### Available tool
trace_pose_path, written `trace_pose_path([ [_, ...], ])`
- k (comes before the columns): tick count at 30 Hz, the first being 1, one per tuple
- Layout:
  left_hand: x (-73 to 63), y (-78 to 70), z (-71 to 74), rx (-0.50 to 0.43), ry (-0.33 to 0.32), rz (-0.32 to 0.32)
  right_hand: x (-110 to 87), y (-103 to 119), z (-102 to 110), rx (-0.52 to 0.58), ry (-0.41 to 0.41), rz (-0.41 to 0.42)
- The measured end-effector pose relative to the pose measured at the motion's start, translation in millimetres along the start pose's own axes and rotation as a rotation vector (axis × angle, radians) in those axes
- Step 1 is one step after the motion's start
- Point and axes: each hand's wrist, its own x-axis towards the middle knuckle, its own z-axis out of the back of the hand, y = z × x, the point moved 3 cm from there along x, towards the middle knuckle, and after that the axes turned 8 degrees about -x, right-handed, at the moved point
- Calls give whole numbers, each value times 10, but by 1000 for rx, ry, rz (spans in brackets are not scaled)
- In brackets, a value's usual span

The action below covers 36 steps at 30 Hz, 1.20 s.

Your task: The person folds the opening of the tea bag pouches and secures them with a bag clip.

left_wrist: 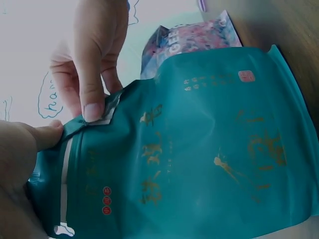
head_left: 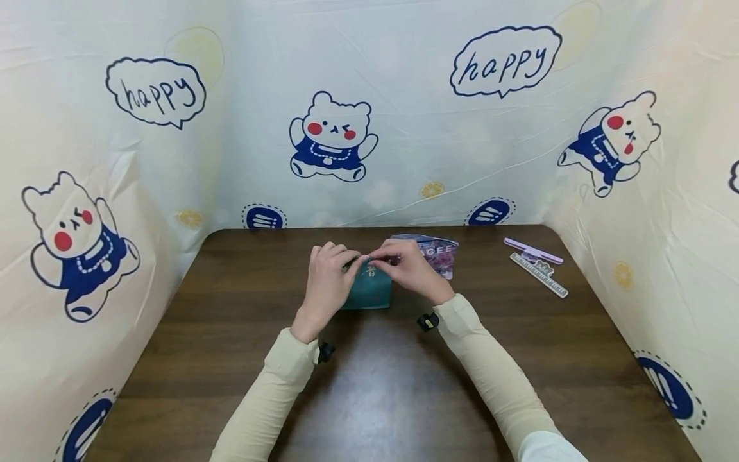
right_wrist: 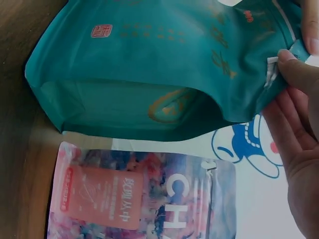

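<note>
A teal tea pouch (left_wrist: 199, 134) with gold characters stands on the table in the head view. My left hand (head_left: 331, 276) grips its top edge, with the thumb on the edge near the pale zip strip (left_wrist: 66, 179). At the corner of that top edge, my right hand (head_left: 412, 266) pinches the pouch between thumb and fingers, beside a small whitish tab (right_wrist: 271, 69). Both hands' fingertips are close together along the edge. The right wrist view shows the pouch's side gusset. A pink-and-purple printed pouch (right_wrist: 139, 194) is behind and to the right of the teal one.
On the dark wooden table (head_left: 242, 359), a purple strip-shaped clip (head_left: 534, 251) and a white ruler-like strip (head_left: 539, 275) lie toward the right back. A patterned curtain (head_left: 404, 141) hangs behind the table and along both sides.
</note>
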Motion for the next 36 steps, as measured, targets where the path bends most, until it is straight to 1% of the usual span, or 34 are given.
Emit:
trace_pose_path([
  [3,12,-17,-3,7,-6,-2,12,9,0,-19,-20,26],
  [10,20,-8,2,17,-3,3,16,-8,21,-27,33,27],
  [14,22,-7,-1,19,1,-6,8,-31,35,-25,34,24],
  [16,19,-8,-3,18,-1,-7,-8,-58,28,-12,27,0],
  [21,8,-11,-4,13,-6,8,-67,-123,6,18,-5,-90],
  [23,10,-14,-6,13,-5,13,-79,-132,5,19,-15,-107],
  [25,18,-19,-8,14,-4,15,-78,-128,7,20,-18,-106],
  [29,20,-19,-12,11,-4,25,-82,-112,22,33,21,-114],
  [33,7,-16,-18,10,3,34,-116,-114,44,71,80,-163],
  [36,6,-18,-15,9,2,37,-140,-141,57,91,96,-192],
])
